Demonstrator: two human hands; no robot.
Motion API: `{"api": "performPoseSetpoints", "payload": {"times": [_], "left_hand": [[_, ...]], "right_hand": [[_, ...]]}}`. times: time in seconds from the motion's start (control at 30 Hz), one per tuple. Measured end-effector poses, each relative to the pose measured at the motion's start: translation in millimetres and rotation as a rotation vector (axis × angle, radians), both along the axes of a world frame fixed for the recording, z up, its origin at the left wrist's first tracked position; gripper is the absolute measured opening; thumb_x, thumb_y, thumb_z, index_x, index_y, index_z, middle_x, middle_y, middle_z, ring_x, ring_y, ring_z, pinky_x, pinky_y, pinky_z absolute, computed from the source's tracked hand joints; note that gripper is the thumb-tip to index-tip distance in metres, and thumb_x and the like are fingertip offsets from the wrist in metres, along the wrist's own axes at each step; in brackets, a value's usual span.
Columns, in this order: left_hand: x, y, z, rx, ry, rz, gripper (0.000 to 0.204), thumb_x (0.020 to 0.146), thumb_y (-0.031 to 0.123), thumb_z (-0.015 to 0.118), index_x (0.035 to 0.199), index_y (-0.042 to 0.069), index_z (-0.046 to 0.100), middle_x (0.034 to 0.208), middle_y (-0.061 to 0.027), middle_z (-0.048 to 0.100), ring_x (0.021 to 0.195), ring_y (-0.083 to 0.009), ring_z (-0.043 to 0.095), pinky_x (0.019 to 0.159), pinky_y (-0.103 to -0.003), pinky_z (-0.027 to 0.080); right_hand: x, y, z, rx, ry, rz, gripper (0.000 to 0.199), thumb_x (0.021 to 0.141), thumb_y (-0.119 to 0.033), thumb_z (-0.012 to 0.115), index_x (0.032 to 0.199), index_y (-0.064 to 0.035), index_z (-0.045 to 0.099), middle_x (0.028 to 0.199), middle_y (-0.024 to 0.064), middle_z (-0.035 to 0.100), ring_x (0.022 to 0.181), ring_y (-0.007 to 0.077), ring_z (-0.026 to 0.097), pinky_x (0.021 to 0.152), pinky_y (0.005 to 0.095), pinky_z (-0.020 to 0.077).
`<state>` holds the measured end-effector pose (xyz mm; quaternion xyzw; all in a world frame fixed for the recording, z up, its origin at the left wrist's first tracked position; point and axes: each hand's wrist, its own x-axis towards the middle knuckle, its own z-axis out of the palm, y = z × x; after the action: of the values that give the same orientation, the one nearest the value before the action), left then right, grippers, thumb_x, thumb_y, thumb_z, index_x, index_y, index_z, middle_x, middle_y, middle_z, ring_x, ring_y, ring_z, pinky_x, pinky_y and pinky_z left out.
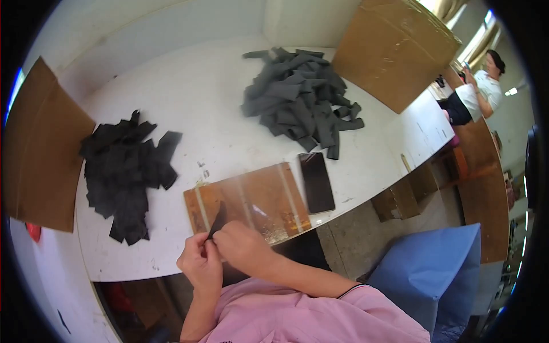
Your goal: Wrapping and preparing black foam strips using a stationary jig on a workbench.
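Close to my body, over the near edge of the white table (217, 143), my two hands meet on one dark strip of fabric (218, 219). My left hand (201, 262) pinches its lower end. My right hand (243, 247) is closed on it just beside the left, so most of the strip is hidden and a pointed end sticks up. Beneath and beyond the hands lies a brown board (251, 197) crossed by bands of clear tape. On the left is a pile of black fabric pieces (123, 171); a larger heap of dark grey pieces (297, 100) lies at the back.
A black phone (316, 182) lies right of the board. Brown cardboard stands at the left (46, 154), and a cardboard box (394, 51) at the back right. A blue bag (423, 268) is at my right. Farther off, a person (477, 94) sits holding something.
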<state>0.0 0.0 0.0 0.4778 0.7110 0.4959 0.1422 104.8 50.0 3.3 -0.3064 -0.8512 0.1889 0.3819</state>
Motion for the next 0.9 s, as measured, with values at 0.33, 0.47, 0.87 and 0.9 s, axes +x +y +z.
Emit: {"api": "performPoseSetpoints", "payload": {"times": [0.33,0.47,0.87,0.9], "left_hand": [[5.4,16.0,25.1,-0.032,-1.478,-0.371,0.020,0.069,-0.009,0.050,0.086,0.001,0.047,0.065,-0.0035,0.051,0.036,-0.0027,0.031,0.032,-0.016,0.022],[4.6,19.9,3.4,-0.122,-0.969,-0.213,0.020,0.067,-0.007,0.049,0.084,0.003,0.048,0.065,0.0001,0.049,0.043,-0.0026,0.038,0.033,-0.015,0.026],[9.8,16.3,9.5,-0.073,-1.204,-0.318,0.024,0.067,-0.008,0.048,0.090,-0.004,0.047,0.066,-0.0080,0.053,0.030,-0.0039,0.029,0.030,-0.017,0.025],[9.4,12.6,15.7,-0.075,-1.204,-0.317,0.024,0.067,-0.008,0.048,0.090,-0.004,0.047,0.066,-0.0080,0.053,0.030,-0.0039,0.029,0.030,-0.017,0.025]], "right_hand": [[27.9,17.5,-11.0,-0.838,0.496,0.069,0.011,0.074,-0.008,0.059,0.078,0.0024,0.059,0.069,0.0041,0.053,0.055,0.0099,0.046,0.050,0.0228,0.0372],[30.2,13.8,-16.7,-1.575,0.706,0.182,0.008,0.078,-0.012,0.059,0.076,-0.0039,0.058,0.061,-0.0010,0.047,0.050,0.0048,0.038,0.043,0.0168,0.0266],[37.4,13.5,-21.9,-1.545,0.758,0.277,0.015,0.083,-0.019,0.054,0.075,-0.0061,0.053,0.064,-0.0035,0.046,0.056,0.0055,0.042,0.053,0.0188,0.0367],[38.2,10.3,-18.4,-1.546,0.759,0.276,0.015,0.083,-0.019,0.054,0.075,-0.0061,0.053,0.064,-0.0035,0.046,0.056,0.0055,0.042,0.053,0.0188,0.0367]]}}
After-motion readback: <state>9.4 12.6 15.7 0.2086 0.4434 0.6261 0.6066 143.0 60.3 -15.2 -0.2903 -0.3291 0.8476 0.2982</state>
